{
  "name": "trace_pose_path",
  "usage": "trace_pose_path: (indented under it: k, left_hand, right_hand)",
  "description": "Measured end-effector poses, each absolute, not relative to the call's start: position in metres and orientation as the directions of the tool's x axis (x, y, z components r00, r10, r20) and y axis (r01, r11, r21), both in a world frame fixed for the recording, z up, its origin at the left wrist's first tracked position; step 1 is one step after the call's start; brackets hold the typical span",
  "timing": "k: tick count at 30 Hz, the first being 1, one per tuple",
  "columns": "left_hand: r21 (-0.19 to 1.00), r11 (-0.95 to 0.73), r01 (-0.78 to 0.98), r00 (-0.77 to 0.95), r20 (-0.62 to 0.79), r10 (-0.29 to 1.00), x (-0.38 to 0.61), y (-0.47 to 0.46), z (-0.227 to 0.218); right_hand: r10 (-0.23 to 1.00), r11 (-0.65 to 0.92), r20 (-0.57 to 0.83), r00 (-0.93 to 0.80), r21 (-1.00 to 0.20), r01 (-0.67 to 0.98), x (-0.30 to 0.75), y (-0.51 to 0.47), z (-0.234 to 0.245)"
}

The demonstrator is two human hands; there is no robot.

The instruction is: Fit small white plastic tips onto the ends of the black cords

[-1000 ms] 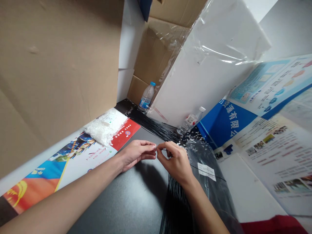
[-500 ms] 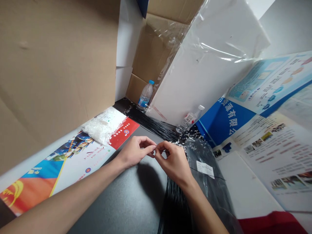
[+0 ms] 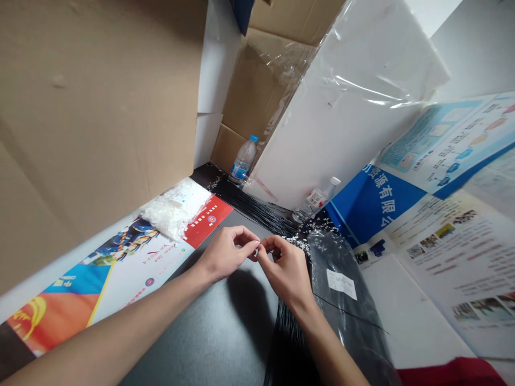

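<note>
My left hand and my right hand meet fingertip to fingertip above the dark table. Both are closed in a pinch. A thin black wire trails out to the right from behind my right hand, which grips it. Whatever my left fingertips pinch is too small and covered to name. Under my right wrist lies a bundle of black wires with small white ends gathered near the back. On the left rests a clear bag of small white pieces.
More black wires lie along the back, near an upright bottle with a blue cap and a tilted clear bottle. A clear plastic bag with a label sits on the right. Cardboard and a white board enclose the area.
The view has shifted slightly, so the surroundings appear a little further right and lower. Both hands stay pinched together at nearly the same spot.
</note>
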State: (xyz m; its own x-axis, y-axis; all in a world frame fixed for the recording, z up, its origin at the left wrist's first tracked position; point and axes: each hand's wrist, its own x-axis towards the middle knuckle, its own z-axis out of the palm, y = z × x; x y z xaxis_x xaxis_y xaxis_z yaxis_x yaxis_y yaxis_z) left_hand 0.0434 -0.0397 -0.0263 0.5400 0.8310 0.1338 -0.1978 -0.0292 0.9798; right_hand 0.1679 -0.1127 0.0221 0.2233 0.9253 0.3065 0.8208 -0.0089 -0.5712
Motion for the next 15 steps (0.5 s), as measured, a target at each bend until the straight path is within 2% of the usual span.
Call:
trace_pose_path:
  k: [7, 15]
  left_hand:
    - [0.978, -0.106, -0.177, 0.559, 0.189, 0.807, 0.0417, -0.039, -0.0263]
    - [0.947, 0.035, -0.319, 0.534, 0.149, 0.832, 0.0444, -0.0351, -0.0269]
  right_hand:
    - [0.929, -0.034, 0.28, 0.242, -0.587, 0.809, 0.1678, -0.1139, 0.0251]
    - [0.953, 0.006, 0.217, 0.21, -0.71, 0.705, 0.1753, -0.1097, 0.0201]
